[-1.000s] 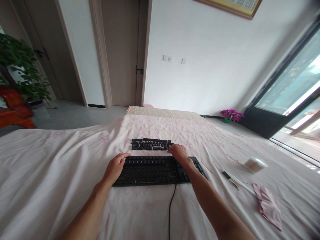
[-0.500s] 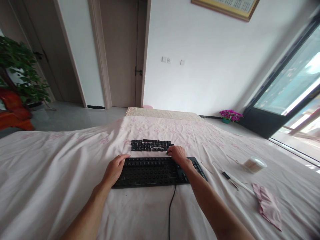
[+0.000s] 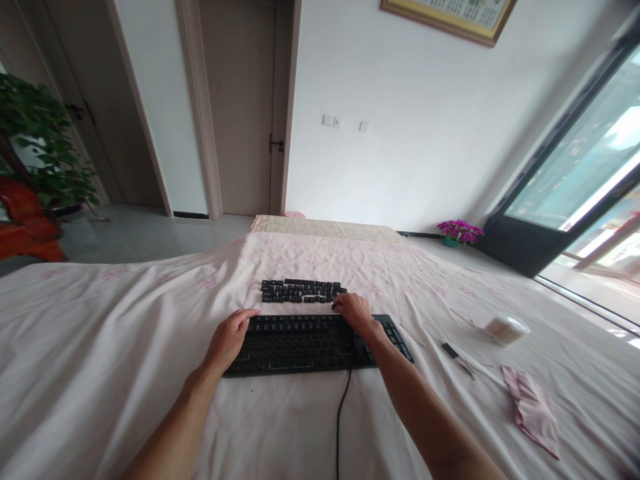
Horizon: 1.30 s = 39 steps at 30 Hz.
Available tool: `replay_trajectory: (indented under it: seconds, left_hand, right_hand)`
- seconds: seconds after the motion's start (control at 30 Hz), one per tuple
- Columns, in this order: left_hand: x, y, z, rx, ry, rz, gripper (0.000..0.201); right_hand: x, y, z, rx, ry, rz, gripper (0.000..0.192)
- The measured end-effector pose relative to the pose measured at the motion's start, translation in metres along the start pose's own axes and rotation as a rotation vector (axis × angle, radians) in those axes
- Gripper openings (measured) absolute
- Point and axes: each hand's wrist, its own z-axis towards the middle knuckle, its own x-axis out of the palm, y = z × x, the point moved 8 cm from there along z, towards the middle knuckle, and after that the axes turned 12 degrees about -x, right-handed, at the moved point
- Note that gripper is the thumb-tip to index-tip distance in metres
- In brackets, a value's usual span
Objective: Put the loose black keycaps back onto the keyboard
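Note:
A black keyboard [image 3: 300, 343] lies on the patterned cloth, most of its middle rows stripped of keycaps, with keys along its far row. My left hand [image 3: 233, 337] is closed around its left end, fingers at the far corner. Beyond the keyboard lie loose black keycaps [image 3: 300, 291] in rough rows, a long bar-shaped one at the back. My right hand [image 3: 354, 310] reaches over the keyboard's right part to the near right edge of these keycaps. A small dark keycap [image 3: 335, 306] shows at its pinched fingertips; the fingers partly hide it.
To the right lie a clear tub of cotton swabs [image 3: 507, 329], a dark-ended brush [image 3: 450, 350], tweezers [image 3: 467, 368], and a folded pink cloth [image 3: 531, 410]. A black cable [image 3: 340, 413] runs from the keyboard toward me. Loose swabs [image 3: 413, 334] lie beside the keyboard.
Both hands stay almost in place; the right fingertips remain at the edge of the loose keycaps. The whole view has shifted very slightly.

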Motion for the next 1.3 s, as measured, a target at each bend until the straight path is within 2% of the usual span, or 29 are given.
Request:
replay_trajectory:
  seconds: [0.1,0.3,0.43,0.57,0.9,1.3]
  left_hand:
    - [0.0,0.0,0.0,0.006,0.0,-0.006,0.041]
    - [0.002,0.002,0.001,0.014,0.008,-0.011,0.041]
    - [0.003,0.003,0.0,0.011,0.007,-0.008,0.041]
    - [0.003,0.004,0.0,0.011,0.006,-0.006,0.041]
    - [0.002,0.003,0.0,-0.001,0.01,-0.003,0.04]
    - [0.002,0.003,0.001,0.001,0.006,-0.009,0.039]
  right_hand:
    - [-0.007,0.003,-0.004,-0.014,-0.02,0.008,0.024]
    - [-0.034,0.018,-0.033,-0.12,-0.191,0.13,0.025]
    - [-0.035,0.033,-0.058,-0.216,-0.172,0.128,0.023]
    - [-0.03,0.043,-0.072,-0.241,-0.126,0.083,0.021]
    - [-0.024,0.057,-0.068,-0.233,-0.059,-0.019,0.021]
    - [-0.022,0.064,-0.065,-0.328,-0.05,-0.061,0.02]
